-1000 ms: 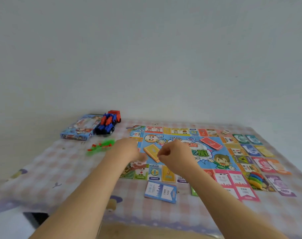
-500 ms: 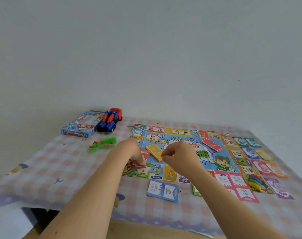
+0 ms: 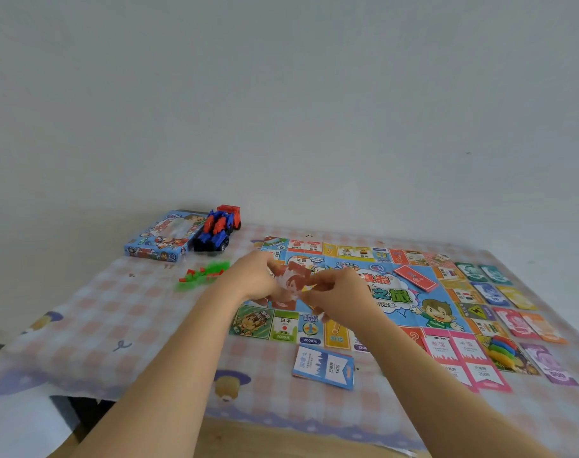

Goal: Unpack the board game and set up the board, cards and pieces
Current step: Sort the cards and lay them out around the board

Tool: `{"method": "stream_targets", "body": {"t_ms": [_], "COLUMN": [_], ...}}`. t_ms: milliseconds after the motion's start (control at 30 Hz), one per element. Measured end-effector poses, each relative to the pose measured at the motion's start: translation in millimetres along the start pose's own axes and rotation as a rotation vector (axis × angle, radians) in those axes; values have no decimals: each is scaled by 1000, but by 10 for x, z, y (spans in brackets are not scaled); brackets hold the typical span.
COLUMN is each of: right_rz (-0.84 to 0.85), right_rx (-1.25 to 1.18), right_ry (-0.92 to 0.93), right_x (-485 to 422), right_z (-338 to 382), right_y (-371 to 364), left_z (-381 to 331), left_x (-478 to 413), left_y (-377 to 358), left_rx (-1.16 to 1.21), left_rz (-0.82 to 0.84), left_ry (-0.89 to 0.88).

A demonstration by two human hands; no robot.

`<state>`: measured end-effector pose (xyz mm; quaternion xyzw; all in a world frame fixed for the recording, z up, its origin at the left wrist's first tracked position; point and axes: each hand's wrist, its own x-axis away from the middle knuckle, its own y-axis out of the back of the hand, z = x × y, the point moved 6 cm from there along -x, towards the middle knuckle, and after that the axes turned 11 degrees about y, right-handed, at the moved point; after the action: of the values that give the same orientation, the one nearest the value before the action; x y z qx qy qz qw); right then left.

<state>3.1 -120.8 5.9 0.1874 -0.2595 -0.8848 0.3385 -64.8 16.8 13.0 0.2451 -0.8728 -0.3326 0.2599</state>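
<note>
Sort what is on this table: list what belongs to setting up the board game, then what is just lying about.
Belongs to the setup:
- colourful paper game board
- red-and-white card sheet, held in left hand and right hand
- blue card stack
- blue game box
- green and red plastic pieces
- coloured paper money rows

Lying about:
- blue-and-red toy truck

**Both hands raised and closed, forearms bare**

Left hand (image 3: pixel 253 279) extends forward from lower left, fingers curled in a pinching grip; right hand (image 3: pixel 342 297) extends from lower right, knuckles toward the camera, fingers likewise pinched; both hands meet near centre, almost touching; forearms converge in a V; wrists roughly straight.
</note>
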Motion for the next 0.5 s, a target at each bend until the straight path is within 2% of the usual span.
{"method": "stream_targets", "body": {"t_ms": [100, 300, 500], "right_rz": [-36, -44, -23], "right_rx": [-171, -188, -197], "right_ry": [-42, -29, -19], "right_x": [-19, -40, -72], "right_z": [6, 22, 27], "right_y": [-41, -86, -157], "left_z": [-11, 54, 26], "left_x": [-2, -17, -13], "left_y": [-5, 38, 85], "left_rx": [30, 81, 35], "left_rz": [18, 21, -6], "left_ry": [-46, -87, -136]}}
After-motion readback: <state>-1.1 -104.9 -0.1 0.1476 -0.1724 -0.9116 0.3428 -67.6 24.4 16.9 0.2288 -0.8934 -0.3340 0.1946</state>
